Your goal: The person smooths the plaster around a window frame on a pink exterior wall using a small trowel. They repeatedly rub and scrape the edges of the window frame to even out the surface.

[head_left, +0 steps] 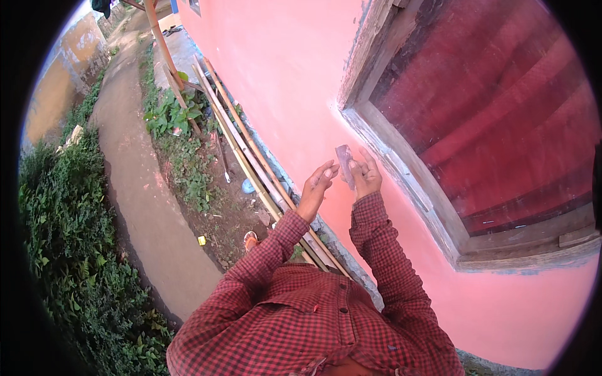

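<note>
A small flat, rectangular greyish-brown strip (344,161) stands tilted in my right hand (369,178). My right thumb presses on its face, and the other fingers are partly spread on the side toward the window. Close by on the left, my left hand (315,188) has its thumb and fingers curled together, with the tips by the strip's edge. Whether anything small sits between those left fingertips cannot be made out. Both hands are in front of the pink wall (276,69), left of a weathered wooden window frame (401,169) with worn paint.
Dark red cloth (501,125) fills the window at right. Long bamboo poles (251,163) lie along the wall's foot. My sandalled foot (250,239) is on the soil beside them. Farther left run a paved path (135,144) and leafy green plants (81,263).
</note>
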Demonstrator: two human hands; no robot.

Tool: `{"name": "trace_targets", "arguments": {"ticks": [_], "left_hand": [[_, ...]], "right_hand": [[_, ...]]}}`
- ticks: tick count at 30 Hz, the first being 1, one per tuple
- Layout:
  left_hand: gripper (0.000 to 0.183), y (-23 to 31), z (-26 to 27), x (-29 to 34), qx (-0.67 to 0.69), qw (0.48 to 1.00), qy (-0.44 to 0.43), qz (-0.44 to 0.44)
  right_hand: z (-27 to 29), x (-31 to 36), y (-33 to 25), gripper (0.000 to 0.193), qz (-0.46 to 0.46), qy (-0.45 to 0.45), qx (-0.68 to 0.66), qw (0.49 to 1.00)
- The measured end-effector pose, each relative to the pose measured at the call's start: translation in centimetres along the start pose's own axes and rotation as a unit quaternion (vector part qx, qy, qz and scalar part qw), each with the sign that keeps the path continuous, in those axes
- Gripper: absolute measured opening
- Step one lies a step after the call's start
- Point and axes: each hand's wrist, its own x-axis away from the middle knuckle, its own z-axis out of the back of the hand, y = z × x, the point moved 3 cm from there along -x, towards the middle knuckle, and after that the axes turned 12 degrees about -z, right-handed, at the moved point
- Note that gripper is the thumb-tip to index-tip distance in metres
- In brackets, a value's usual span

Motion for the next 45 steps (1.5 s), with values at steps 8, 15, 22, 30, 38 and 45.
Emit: {"name": "trace_targets", "arguments": {"ticks": [8, 15, 22, 30, 38, 45], "left_hand": [[0.034, -0.4, -3.5, 0.1, -0.018, 0.978, 0.147, -0.145], [0.035, 3.5, -2.0, -10.9, -0.629, 0.696, 0.01, -0.346], [0.047, -0.1, -0.9, -15.2, -0.735, 0.55, -0.137, -0.371], [0.049, 0.1, -3.7, -14.1, -0.73, 0.568, -0.194, -0.327], [0.02, 1.6, -3.5, -15.6, -0.765, 0.509, -0.207, -0.335], [0.02, 1.2, -5.8, -13.6, -0.744, 0.484, -0.261, -0.38]], "right_hand": [[0.1, 2.3, 1.8, 0.052, 0.058, 0.032, 0.115, 0.991], [7.0, 6.4, 3.6, 0.047, 0.055, 0.069, 0.231, 0.969], [14.7, 11.6, 9.2, 0.043, 0.017, 0.169, 0.274, 0.947], [13.1, 13.8, 12.2, 0.037, -0.023, 0.188, 0.265, 0.945], [11.3, 12.9, 12.8, 0.037, -0.008, 0.19, 0.311, 0.931], [11.4, 14.2, 13.8, 0.038, -0.015, 0.217, 0.325, 0.92]]}}
